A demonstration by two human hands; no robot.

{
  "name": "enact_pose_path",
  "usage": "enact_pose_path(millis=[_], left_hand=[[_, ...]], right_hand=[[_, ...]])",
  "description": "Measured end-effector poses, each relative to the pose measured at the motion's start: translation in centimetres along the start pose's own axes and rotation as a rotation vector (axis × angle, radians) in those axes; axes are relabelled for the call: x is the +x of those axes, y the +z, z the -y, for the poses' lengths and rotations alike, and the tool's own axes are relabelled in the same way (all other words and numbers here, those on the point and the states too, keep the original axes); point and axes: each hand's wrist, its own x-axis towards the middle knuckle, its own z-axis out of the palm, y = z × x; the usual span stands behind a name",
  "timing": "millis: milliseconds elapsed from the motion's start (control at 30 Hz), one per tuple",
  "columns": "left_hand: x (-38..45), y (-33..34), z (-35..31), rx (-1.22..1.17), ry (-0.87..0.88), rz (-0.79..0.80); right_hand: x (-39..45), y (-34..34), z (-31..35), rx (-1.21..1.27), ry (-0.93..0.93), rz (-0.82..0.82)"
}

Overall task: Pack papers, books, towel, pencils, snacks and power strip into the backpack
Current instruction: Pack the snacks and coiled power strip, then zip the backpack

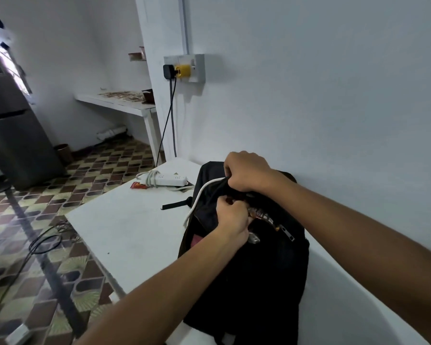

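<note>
Lower centre, a soft black fabric backpack stands on a smooth white table. The right hand bunches its top edge; the left hand pinches at the open zip, where glossy snack wrappers show. A white plastic power strip lies mid-frame; patterned floor tiles lie at left.

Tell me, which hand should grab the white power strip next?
Probably the left hand. The power strip lies on the table's left side, nearer it, while the right hand grips the backpack's top edge.
</note>
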Motion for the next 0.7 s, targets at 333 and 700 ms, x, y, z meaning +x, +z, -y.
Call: enact_pose_path(millis=[333,700], left_hand=[[0.9,2.1,0.2,0.663,0.002,0.253],[-1.7,-0.5,-0.6,1.85,1.106,0.271]], right_hand=[[-1.9,-0.7,-0.2,-0.083,-0.04,0.007],[-1.1,-0.5,-1.4,0.053,0.05,0.077]])
